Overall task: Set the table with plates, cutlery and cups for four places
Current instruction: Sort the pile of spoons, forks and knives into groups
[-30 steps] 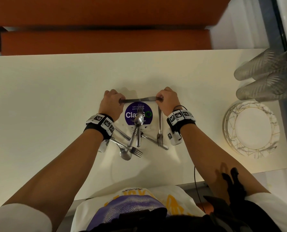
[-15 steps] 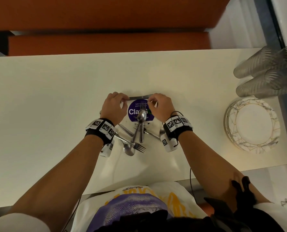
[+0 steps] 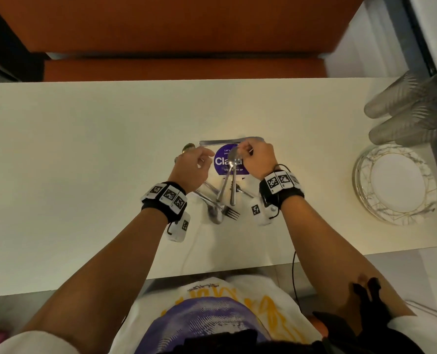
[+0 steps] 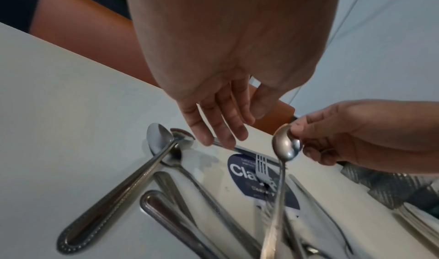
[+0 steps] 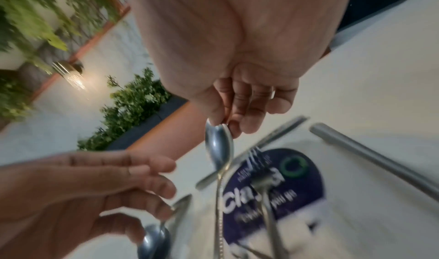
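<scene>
A pile of steel cutlery [image 3: 220, 205] lies mid-table on a purple round sticker [image 3: 222, 163]. My right hand [image 3: 243, 153] pinches the bowl of a spoon [image 3: 234, 162] and holds that end raised, its handle slanting down into the pile. The right wrist view shows thumb and fingers pinching the spoon [image 5: 218, 143]. My left hand [image 3: 199, 159] hovers open beside it, holding nothing. Its fingertips [image 4: 223, 139] are just over the handle of a knife [image 4: 244, 149]. The knife [image 3: 220, 142] lies flat across the table beyond the sticker.
A stack of gold-patterned plates [image 3: 396, 185] sits at the right edge of the white table [image 3: 84, 149]. Clear ribbed cups [image 3: 411, 106] stand behind the plates. Two spoons [image 4: 161, 141] rest to the left of the pile. An orange bench [image 3: 181, 65] runs along the far side.
Both hands held the knife between them; now it lies on the table. The left hand let go and opened. The right hand took the spoon's bowl and raised it.
</scene>
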The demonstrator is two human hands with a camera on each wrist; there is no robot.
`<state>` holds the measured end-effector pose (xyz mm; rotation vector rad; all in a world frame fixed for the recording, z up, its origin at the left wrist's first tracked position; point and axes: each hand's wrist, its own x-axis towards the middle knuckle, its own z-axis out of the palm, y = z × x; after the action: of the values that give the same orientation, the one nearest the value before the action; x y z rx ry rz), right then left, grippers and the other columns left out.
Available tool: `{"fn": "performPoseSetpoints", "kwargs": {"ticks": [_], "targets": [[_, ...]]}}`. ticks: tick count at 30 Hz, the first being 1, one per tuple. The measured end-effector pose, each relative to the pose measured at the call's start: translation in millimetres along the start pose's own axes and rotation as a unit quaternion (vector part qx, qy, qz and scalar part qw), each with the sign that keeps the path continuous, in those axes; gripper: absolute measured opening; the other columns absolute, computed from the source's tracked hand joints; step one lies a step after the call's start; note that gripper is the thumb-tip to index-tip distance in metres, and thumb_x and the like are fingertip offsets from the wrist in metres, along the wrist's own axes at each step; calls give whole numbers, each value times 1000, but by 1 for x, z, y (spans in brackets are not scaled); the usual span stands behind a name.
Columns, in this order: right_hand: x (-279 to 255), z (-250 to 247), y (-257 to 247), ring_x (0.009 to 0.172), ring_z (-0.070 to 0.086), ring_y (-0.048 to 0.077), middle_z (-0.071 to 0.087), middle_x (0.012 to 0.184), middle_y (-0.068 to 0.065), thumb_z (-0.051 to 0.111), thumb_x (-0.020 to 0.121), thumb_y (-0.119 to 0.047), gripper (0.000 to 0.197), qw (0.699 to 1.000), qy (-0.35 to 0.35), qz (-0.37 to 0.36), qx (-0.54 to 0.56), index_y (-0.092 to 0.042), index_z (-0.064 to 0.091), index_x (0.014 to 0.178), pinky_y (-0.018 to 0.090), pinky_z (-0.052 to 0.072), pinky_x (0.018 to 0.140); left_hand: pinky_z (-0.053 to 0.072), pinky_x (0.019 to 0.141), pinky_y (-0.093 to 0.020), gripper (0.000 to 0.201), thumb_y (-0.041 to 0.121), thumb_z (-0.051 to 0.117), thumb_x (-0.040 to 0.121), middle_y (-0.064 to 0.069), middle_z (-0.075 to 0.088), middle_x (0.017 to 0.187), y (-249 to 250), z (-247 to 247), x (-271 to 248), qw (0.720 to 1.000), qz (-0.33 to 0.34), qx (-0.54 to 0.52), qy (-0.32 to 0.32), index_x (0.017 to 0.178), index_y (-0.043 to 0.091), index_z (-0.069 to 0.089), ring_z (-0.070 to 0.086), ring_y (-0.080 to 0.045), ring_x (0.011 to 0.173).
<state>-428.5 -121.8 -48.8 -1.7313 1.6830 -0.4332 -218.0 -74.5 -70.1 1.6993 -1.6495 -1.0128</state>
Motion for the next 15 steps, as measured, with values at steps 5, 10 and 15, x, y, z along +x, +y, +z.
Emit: {"fn": "performPoseSetpoints", "kwargs": {"ticks": [5, 10, 15], "targets": [[4, -15, -48, 80, 58, 4, 65, 88, -10, 62, 95, -18, 11, 997, 53, -58, 26, -15, 70, 101, 8, 43, 70, 52, 101, -31, 29, 25, 59, 104, 1, 72, 118, 22, -12, -2, 991, -75, -106, -30, 130, 19, 68, 68, -14, 110], [-2, 3, -83, 83, 60, 8, 67, 89, -8, 64, 94, -18, 12, 991, 78, -68, 79, -14, 72, 103, 13, 46, 74, 56, 75, -29, 21, 15, 50, 105, 3, 73, 82, 16, -31, -14, 985, -83, -154, 1, 116, 14, 68, 69, -13, 73], [-20, 39, -82, 85, 66, 14, 73, 91, -1, 63, 93, -13, 13, 990, 50, -49, 124, -12, 73, 101, 23, 52, 77, 50, 59, -23, 19, 10, 48, 104, 6, 66, 73, -14, -50, -33, 983, -113, -135, 53, 103, 12, 67, 59, -6, 60]]}}
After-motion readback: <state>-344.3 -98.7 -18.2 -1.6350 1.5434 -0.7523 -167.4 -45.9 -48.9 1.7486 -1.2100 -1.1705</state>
